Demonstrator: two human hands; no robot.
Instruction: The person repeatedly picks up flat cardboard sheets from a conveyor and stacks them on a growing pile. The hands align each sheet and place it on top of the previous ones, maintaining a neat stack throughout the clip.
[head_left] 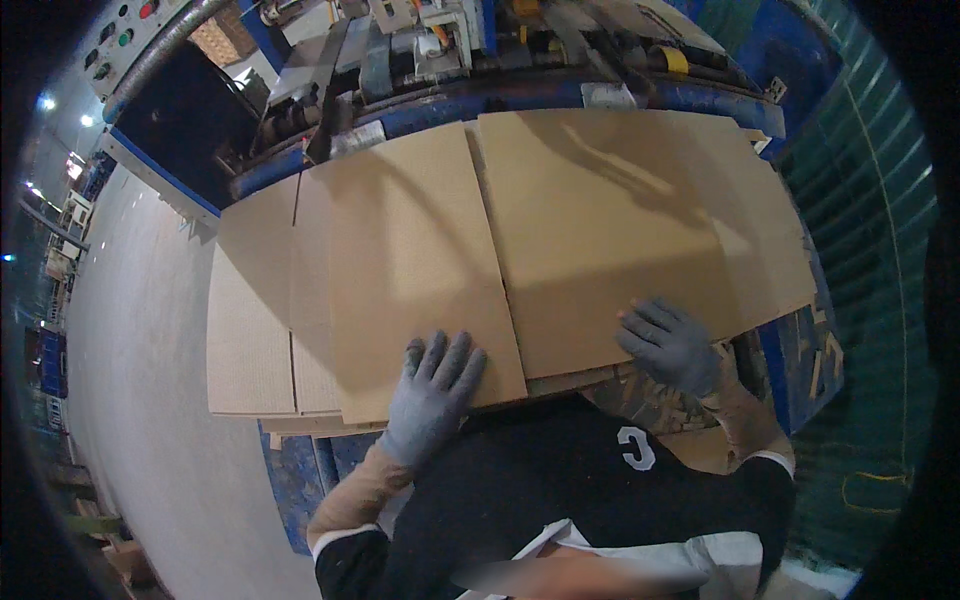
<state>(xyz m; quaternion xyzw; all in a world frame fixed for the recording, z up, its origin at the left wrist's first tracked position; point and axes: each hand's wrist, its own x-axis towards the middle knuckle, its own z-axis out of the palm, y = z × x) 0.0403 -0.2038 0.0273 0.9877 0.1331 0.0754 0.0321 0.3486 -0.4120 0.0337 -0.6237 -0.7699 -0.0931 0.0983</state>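
Note:
Flat brown cardboard sheets (610, 230) lie stacked in front of me, with slots cut between their panels. My left hand (432, 395), in a grey glove, rests with fingers stretched on the near edge of the left-middle panel (410, 270). Farther right, my right hand (668, 345), gloved the same way, lies with its fingers spread on the near edge of the wide right panel. Neither hand is wrapped round anything. Both thumbs are partly hard to make out.
Beyond the sheets stands a blue machine (420, 115) with rollers and belts. A control panel (125, 40) with buttons is at the upper left. Cardboard scraps (650, 400) lie below the near edge. A green corrugated wall (860, 300) rises on the right; grey floor (150, 350) stretches left.

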